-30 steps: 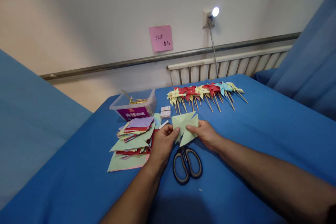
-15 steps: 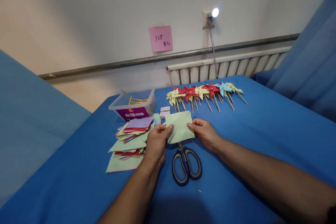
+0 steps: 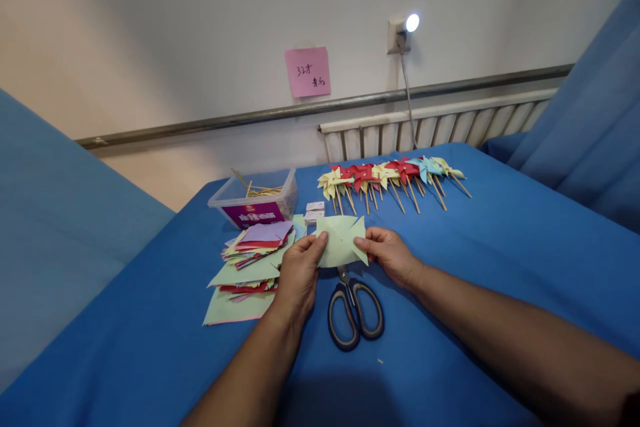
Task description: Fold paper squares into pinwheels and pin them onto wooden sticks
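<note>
Both hands hold a pale green paper square (image 3: 341,241) with cuts running in from its corners, a little above the blue table (image 3: 475,267). My left hand (image 3: 300,273) pinches its left edge and my right hand (image 3: 389,253) pinches its right edge, where a cut flap bends. Black-handled scissors (image 3: 354,310) lie shut on the cloth just below the paper, between my wrists. A messy stack of coloured paper squares (image 3: 250,265) sits right beside my left hand.
A row of finished paper pinwheels on wooden sticks (image 3: 390,179) lies at the back of the table. A clear plastic box of sticks (image 3: 255,199) and small white boxes (image 3: 315,211) stand behind the stack. A radiator (image 3: 435,123) and wall lie beyond.
The green square has been turned in my hands and now sits a little lower and flatter, with a flap on its right side bent over. Both hands stayed on its edges.
</note>
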A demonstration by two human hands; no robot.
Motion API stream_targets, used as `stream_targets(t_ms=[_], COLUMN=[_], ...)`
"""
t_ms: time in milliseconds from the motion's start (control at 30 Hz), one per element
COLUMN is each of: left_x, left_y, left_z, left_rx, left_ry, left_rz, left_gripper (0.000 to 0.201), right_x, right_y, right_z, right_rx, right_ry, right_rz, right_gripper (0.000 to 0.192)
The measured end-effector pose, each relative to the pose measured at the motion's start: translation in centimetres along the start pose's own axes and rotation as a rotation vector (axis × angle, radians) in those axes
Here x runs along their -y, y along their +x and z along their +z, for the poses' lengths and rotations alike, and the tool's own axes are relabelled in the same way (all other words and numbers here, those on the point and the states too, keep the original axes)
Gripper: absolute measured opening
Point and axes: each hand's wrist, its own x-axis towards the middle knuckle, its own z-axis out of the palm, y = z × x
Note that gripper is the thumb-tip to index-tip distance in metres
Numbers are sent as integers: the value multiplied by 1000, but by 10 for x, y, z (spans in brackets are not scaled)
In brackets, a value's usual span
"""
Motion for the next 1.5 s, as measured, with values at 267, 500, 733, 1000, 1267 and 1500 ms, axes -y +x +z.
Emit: stream_targets(t_ms=[267,500,733,1000,1267,1500], left_x=[0,0,-1,-2,-1,0], left_y=[-4,-3,-5,-9,-9,-9], left_z=[2,3,5,8,9,10], left_rx=[64,70,69,122,145,112], left_ry=[-33,-32,-24,-48,-57,-45], left_rz=[-62,-81,-93,-114,-128,-153], left_gripper=[32,35,33,28,39,40], right_x=[1,0,-1,5,7,10], right_y=[0,1,2,2,1,0], right_z=[-1,-2,-1,-1,0,3], right_rx=[6,5,-19,-151,-147,-120], right_ry=[-30,-9,23,8,-76,-107], right_rz=[-7,-4,9,-23,-55,-69], right_gripper=[39,39,38,38,41,43])
